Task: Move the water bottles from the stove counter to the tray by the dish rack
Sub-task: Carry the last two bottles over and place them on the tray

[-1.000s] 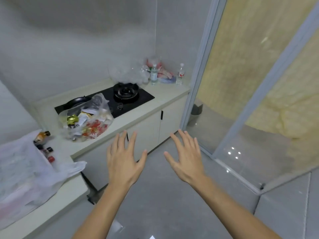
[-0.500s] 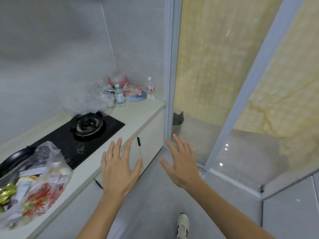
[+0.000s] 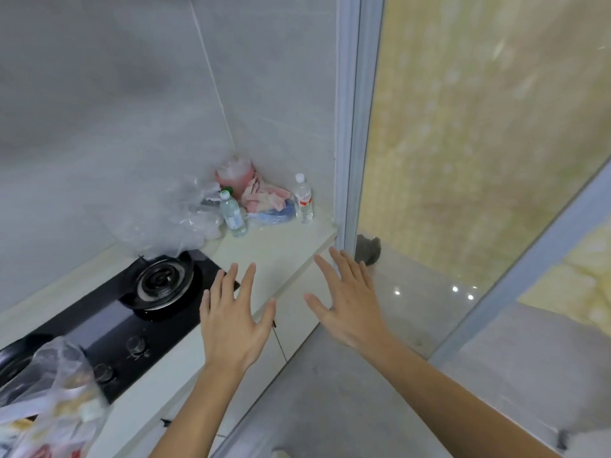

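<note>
Pale counter edge (image 3: 297,269), 2 bottles (image 3: 234,215) beyond spread hands (image 3: 231,322)

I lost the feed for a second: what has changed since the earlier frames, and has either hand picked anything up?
The person has walked closer to the far corner of the counter, so the two water bottles, green-capped and white-capped, now loom nearer. The bag of groceries has slid to the lower left. Unchanged: left hand and right hand stay open and empty, and both bottles stand untouched.
</note>
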Demonstrator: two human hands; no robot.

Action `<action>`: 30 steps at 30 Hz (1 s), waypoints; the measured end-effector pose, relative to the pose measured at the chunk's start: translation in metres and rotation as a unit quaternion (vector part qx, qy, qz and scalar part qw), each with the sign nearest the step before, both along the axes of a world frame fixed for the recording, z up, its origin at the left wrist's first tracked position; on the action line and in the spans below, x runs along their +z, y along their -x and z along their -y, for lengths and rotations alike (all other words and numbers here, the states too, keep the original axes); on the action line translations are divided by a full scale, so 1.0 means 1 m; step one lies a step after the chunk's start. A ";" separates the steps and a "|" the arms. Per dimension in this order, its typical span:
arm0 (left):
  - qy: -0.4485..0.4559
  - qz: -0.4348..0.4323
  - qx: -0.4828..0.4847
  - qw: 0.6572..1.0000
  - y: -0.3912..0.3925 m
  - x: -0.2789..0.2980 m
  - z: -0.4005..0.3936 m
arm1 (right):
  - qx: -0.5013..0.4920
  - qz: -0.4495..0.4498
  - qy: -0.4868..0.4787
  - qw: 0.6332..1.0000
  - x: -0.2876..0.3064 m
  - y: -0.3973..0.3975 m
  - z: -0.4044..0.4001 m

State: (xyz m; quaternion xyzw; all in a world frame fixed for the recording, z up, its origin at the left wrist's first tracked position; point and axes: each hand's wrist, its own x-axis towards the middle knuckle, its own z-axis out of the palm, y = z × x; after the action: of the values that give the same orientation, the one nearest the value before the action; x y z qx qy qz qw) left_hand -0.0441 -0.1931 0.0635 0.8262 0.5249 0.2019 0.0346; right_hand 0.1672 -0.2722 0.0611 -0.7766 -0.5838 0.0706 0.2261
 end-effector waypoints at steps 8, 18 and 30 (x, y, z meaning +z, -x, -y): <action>0.022 0.021 0.028 0.999 -0.042 -0.034 -0.138 | 0.028 0.013 0.036 0.999 -0.022 -0.051 -0.141; 0.094 0.038 -0.016 0.995 -0.072 -0.058 -0.341 | 0.019 0.010 0.099 0.995 -0.023 -0.126 -0.317; 0.231 0.077 -0.008 0.970 -0.077 -0.101 -0.480 | 0.072 0.025 0.119 0.990 -0.089 -0.192 -0.463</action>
State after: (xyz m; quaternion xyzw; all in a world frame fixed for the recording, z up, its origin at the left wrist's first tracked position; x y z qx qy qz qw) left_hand 0.0327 0.2865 -0.0375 0.7822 0.5460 0.1380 0.2665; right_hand 0.3589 0.1905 -0.0278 -0.7555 -0.6309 0.1365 0.1119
